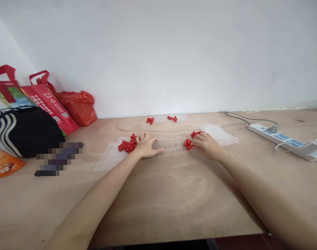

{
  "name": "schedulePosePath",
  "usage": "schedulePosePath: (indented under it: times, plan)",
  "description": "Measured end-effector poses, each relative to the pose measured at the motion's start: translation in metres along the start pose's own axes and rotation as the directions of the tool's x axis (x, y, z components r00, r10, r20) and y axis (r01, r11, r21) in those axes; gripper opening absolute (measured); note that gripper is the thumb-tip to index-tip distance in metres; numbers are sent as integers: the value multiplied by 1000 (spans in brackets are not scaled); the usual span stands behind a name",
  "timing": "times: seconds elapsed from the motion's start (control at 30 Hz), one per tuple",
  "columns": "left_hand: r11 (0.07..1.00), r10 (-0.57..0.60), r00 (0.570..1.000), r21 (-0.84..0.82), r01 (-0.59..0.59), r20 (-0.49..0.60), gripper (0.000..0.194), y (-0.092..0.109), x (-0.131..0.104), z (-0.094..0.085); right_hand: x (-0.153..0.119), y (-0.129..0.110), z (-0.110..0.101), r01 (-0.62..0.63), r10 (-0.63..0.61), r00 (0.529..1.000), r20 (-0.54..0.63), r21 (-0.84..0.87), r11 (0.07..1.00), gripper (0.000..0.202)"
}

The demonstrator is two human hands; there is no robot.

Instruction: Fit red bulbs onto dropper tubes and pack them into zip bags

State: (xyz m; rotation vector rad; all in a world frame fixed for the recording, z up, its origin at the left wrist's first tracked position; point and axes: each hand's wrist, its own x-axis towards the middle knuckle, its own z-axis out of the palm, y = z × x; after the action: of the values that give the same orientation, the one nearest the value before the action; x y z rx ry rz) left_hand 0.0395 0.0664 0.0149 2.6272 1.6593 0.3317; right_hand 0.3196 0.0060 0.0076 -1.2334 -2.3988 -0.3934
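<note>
A row of thin clear tubes (171, 145) lies side by side on the wooden table. My left hand (147, 146) rests at the row's left end, thumb and fingers spread, beside a pile of red rubber-like pieces (127, 146). At the other end of the row, my right hand (206, 146) has its fingers bent together over a second pile of red pieces (189, 143); whatever is between its fingertips is hidden. Clear plastic bags (110, 158) lie under and beside the left pile, and another stack of bags (218, 133) is behind my right hand.
Near the wall, more red pieces (150, 120) lie on a clear bag. A white power strip (285, 140) with cables is at the right. Shopping bags (51, 104), a black bag (35, 132) and an orange packet (6, 161) stand at the left.
</note>
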Motion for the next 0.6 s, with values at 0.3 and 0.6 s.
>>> schedulePosePath:
  times: [0.3, 0.6]
  plan:
    - [982, 188, 981, -1, -188, -56, 47, 5, -36, -10, 5, -28, -5, 36, -38, 999, 18, 113, 993, 12]
    - [1000, 23, 992, 19, -20, -126, 30, 14, -69, -5, 6, -58, 2, 63, -87, 993, 74, 281, 958, 12]
